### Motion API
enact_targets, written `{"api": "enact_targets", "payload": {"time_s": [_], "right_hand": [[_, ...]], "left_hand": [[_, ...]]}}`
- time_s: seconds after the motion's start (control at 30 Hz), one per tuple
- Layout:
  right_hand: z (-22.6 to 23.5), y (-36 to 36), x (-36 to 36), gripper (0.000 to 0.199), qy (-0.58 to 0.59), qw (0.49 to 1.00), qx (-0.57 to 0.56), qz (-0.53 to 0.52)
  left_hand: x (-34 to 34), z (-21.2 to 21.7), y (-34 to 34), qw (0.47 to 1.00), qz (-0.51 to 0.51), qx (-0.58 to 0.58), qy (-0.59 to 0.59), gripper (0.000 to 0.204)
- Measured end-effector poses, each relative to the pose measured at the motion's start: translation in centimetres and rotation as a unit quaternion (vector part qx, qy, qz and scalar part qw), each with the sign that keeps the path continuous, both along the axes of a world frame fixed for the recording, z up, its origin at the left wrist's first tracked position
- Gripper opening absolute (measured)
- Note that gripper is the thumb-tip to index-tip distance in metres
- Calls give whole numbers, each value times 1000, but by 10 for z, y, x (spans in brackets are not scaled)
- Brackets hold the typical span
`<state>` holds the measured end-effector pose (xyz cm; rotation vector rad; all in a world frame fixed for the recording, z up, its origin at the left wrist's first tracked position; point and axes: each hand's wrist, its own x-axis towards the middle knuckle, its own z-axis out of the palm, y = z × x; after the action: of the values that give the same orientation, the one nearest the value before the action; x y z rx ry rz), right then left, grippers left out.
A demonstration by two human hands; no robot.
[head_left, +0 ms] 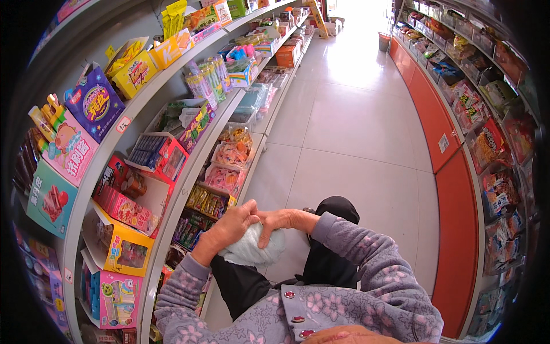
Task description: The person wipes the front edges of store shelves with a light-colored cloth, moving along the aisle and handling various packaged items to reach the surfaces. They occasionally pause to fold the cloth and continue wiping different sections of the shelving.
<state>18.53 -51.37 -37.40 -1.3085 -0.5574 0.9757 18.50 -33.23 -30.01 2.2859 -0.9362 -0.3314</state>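
A bunched pale blue-white cloth (255, 247) is held in front of my knees, close to the edge of the left shelves. My left hand (230, 227) is closed on its upper left part. From the right, my right hand (278, 220) grips the same cloth, thumb pressed on its front. The two hands meet at the top of the bundle, and some fingertips are hidden there. Just beyond my left hand sits a low box of small yellow-wrapped sweets (207, 200).
Shelves on the left hold a yellow box with a window (129, 249), a pink box (121, 295) and clear bins of wrapped sweets (232, 153). Red panels (458, 229) and packed snack shelves (497, 192) line the right. Between them runs a grey tiled floor (355, 135).
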Motion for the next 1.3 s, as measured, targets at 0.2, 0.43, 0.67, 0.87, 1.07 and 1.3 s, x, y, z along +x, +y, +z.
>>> {"api": "enact_targets", "payload": {"time_s": [0.2, 0.43, 0.67, 0.87, 1.07, 1.3], "right_hand": [[10, 2, -4, 53, 93, 989, -6, -111], [17, -7, 20, 65, 161, 937, 209, -230], [33, 3, 17, 54, 117, 908, 169, -364], [31, 12, 7, 43, -24, 939, 101, -328], [21, 18, 10, 44, -36, 951, 76, -297], [26, 36, 6, 79, -338, 824, -8, -454]], "left_hand": [[28, 6, 3, 999, 29, 12, -29, 19], [33, 28, 37, 862, 291, -354, -217, 11], [-8, 6, 15, 886, 265, -261, -278, 68], [1, -39, -11, 871, 291, -393, -44, 61], [2, -59, -14, 805, 367, -466, -32, 33], [8, -78, -11, 700, 487, -521, 51, 35]]}}
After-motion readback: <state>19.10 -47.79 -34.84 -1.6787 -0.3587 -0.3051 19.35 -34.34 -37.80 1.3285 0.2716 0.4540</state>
